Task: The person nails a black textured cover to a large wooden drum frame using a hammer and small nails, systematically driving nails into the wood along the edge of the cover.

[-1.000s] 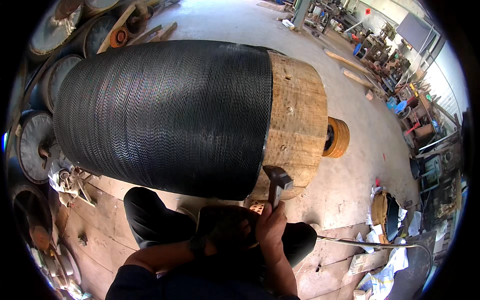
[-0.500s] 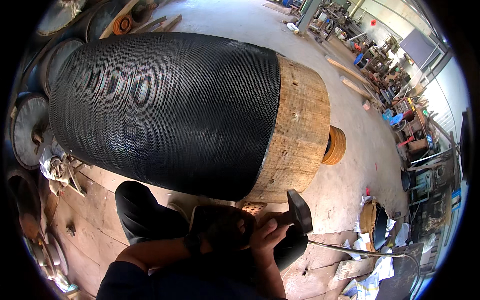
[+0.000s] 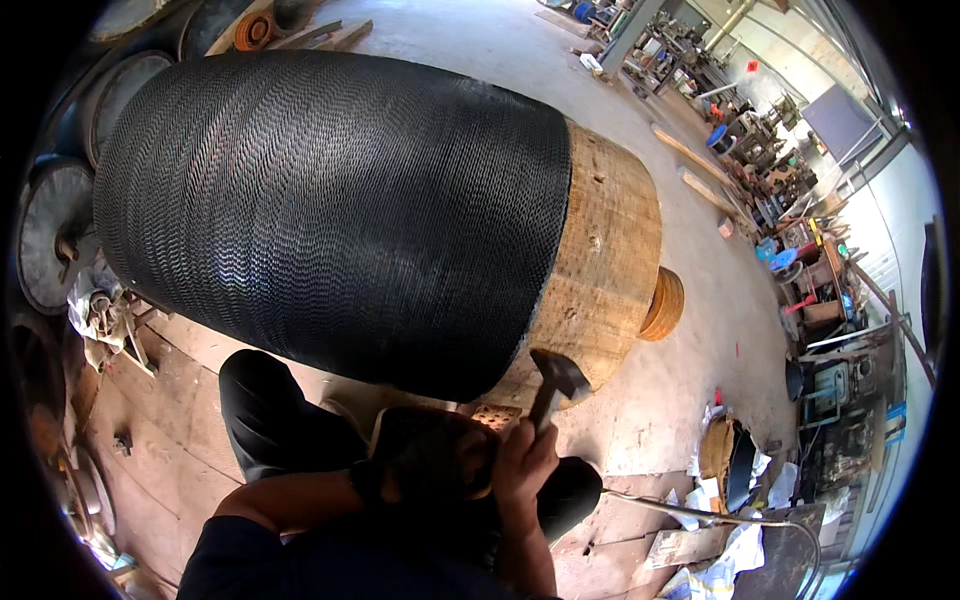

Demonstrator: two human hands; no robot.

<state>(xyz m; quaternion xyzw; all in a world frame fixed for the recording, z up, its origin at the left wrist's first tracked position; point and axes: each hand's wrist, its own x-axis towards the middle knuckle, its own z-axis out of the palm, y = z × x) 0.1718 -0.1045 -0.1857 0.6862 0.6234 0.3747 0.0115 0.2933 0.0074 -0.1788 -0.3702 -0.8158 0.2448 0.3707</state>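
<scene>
My right hand point(image 3: 523, 465) is closed around the handle of a hammer point(image 3: 562, 376). The hammer's metal head stands up in front of the pale wooden end band point(image 3: 605, 230) of a big roller. Black, finely ridged material point(image 3: 340, 210) covers the rest of the roller. Beside the right hand, my left hand point(image 3: 445, 462) wears a dark glove, and its wrist has a black band. Its fingers look curled, but what they hold is lost in shadow. Just past it lies the edge of a dark container point(image 3: 395, 425) between my knees.
A ribbed orange-brown shaft end point(image 3: 664, 305) sticks out of the roller's right side. Drums with round grey ends point(image 3: 58, 238) line the left. A bent metal rod point(image 3: 690, 508) and scraps lie at lower right. Timber strips point(image 3: 690, 155) and cluttered workbenches stand farther right.
My right hand has turned the hammer upright and raised its head up and left, toward the wooden band. The left hand stays low beside it. The whole view has shifted slightly.
</scene>
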